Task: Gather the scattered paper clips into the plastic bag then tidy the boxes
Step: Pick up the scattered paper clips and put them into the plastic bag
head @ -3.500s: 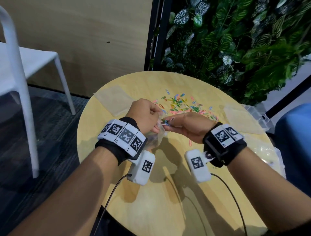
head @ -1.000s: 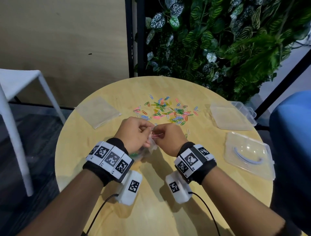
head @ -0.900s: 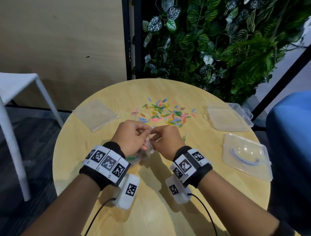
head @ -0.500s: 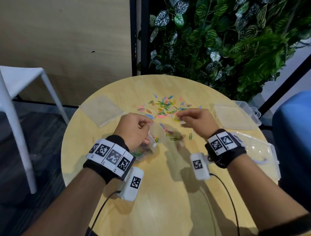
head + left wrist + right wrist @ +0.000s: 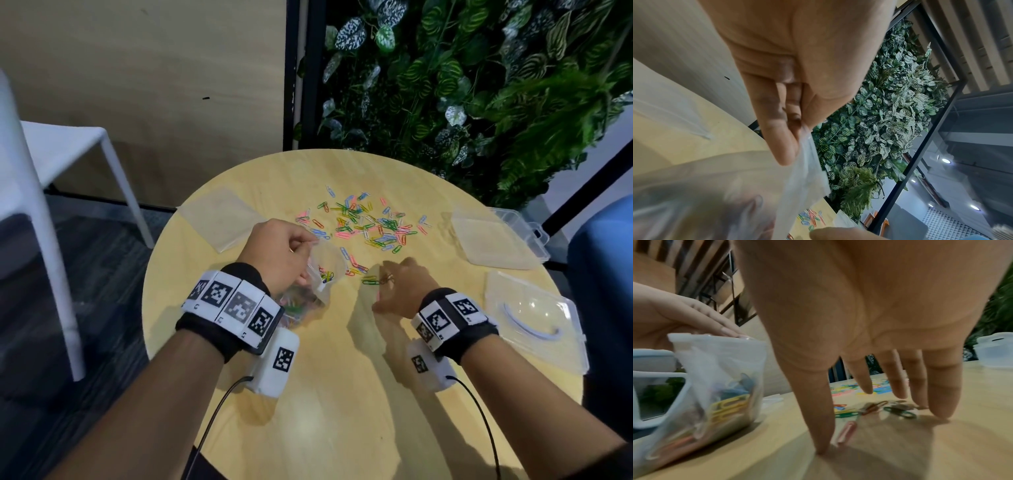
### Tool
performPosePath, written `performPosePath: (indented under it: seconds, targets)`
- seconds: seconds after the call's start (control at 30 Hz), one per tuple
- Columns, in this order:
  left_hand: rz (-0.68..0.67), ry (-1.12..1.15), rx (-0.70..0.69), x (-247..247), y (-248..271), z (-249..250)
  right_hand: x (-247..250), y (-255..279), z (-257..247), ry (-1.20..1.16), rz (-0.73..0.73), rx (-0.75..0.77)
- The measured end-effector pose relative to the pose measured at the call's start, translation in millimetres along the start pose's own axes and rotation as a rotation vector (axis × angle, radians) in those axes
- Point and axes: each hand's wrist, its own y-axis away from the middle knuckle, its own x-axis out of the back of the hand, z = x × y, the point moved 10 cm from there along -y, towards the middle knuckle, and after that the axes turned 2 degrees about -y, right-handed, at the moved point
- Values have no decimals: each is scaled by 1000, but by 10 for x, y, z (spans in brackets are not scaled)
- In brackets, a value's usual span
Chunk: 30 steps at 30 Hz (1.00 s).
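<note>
My left hand (image 5: 301,246) pinches the rim of a clear plastic bag (image 5: 322,274), holding its mouth open on the round wooden table (image 5: 342,394). Several coloured clips lie inside the bag (image 5: 715,386). The pinch on the bag's edge (image 5: 807,146) shows under my left hand (image 5: 795,129). My right hand (image 5: 383,284) is open, its straight fingers (image 5: 941,402) pointing down to the table over a few loose clips (image 5: 898,412). A pink clip (image 5: 846,431) lies by the thumb. The main scatter of paper clips (image 5: 370,222) lies farther back.
A flat clear box (image 5: 219,216) lies at the table's left edge. Two more clear boxes sit on the right: one at the back (image 5: 493,236), one nearer with a white handle (image 5: 534,315). A white chair (image 5: 51,154) stands left; a plant wall (image 5: 479,85) is behind.
My right hand left the bag's mouth, reached out to the clip pile, and has now come down with spread fingers on a few clips near the bag. The left hand still holds the bag.
</note>
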Motion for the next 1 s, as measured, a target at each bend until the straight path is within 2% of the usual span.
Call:
performPosePath:
  seconds: [0.07,0.13,0.37,0.53,0.67,0.73,0.83,1.0]
  targets:
    - [-4,1,-3,32,16,-5,45,10,206,-25,-9,-97]
    - [-3,9,-3,70,21,-14,62,10,294,-71,-2,-131]
    - [7,33,18,161,0,-63,76,-79,-166,-416,228,-28]
    - [11,24,29,216,-14,-101,164,-305,-422,-286,173,8]
    - [13,12,35,211,-30,-118,134,-398,-802,-77,100,163]
    - [8,11,38,199,-35,-122,136,-395,-901,-15,120,198]
    - [-3,14,38,178,-30,-110,196,-377,-914,16,168,196]
    - [-9,10,37,172,-17,-108,212,-339,-851,126,160,175]
